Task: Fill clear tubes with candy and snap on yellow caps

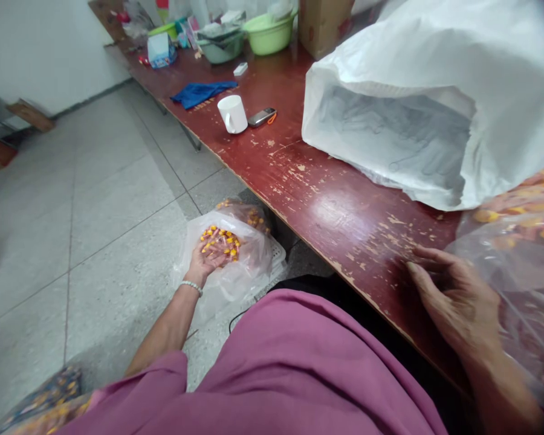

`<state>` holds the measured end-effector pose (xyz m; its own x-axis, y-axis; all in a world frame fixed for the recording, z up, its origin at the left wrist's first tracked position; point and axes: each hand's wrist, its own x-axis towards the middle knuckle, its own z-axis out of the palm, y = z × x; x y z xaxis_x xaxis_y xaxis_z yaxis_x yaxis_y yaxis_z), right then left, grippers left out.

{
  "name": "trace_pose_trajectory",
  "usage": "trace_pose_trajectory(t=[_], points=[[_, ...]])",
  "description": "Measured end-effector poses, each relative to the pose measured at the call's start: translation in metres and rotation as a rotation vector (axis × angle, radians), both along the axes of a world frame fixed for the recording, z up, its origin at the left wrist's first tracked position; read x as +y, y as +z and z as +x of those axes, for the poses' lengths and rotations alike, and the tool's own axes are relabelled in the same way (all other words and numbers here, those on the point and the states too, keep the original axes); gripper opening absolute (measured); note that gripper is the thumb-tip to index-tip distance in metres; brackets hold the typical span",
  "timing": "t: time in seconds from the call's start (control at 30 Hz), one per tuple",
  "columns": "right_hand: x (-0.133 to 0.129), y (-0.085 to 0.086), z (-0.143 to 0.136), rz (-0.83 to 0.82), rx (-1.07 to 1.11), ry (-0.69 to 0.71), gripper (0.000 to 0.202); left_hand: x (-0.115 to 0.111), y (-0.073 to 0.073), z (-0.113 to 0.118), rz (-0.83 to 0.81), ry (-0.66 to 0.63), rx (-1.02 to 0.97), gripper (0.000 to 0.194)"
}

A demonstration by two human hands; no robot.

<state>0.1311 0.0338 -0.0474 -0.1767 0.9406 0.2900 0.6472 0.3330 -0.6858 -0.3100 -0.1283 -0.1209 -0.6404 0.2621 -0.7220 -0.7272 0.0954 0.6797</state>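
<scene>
My left hand [204, 261], with a beaded bracelet at the wrist, reaches down into an open clear plastic bag [251, 260] on the floor beside the table. Its fingers are spread against a heap of small pink pieces with yellow ends [222, 243]; whether it grips any cannot be told. Over the red table's near edge is my right hand [462, 293], fingers slightly curled and thumb apart, with nothing visible between them. Close to its right lies a clear bag [532, 241] of similar pink and yellow pieces.
A large white sack [494, 78] lies open on the worn red table [290, 163]. Farther back are a white mug [233, 115], a dark phone-like device [262, 116], a blue cloth [202, 93], green basins [269, 35] and a cardboard box [321, 27].
</scene>
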Motion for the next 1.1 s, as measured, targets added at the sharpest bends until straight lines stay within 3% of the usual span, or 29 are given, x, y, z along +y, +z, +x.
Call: trace_pose_trajectory(t=[0.23,0.43,0.53,0.67,0.77,0.9,1.1], points=[[0.001,0.0,-0.002,0.011,-0.056,-0.01,0.033,0.002,-0.001,0.007,0.002,-0.039,-0.035,0.027],[0.003,-0.001,-0.001,0.0,-0.076,0.038,0.031,0.001,0.0,0.034,-0.086,-0.061,-0.046,0.017],[0.005,-0.005,0.001,0.032,-0.044,0.089,0.028,0.005,0.01,0.057,-0.105,-0.103,0.003,0.015],[0.006,-0.009,0.002,0.09,0.005,0.181,0.022,0.021,0.039,0.09,-0.017,-0.171,0.201,0.033],[0.008,-0.007,0.0,0.132,0.008,0.2,0.018,0.047,0.068,0.112,0.152,-0.294,0.475,0.042],[0.008,-0.006,-0.001,0.185,0.012,0.2,0.016,0.103,0.099,0.146,0.353,-0.53,0.701,0.036],[0.006,-0.011,0.001,0.222,0.032,0.214,0.019,0.215,0.104,0.186,0.482,-0.826,1.065,0.023]])
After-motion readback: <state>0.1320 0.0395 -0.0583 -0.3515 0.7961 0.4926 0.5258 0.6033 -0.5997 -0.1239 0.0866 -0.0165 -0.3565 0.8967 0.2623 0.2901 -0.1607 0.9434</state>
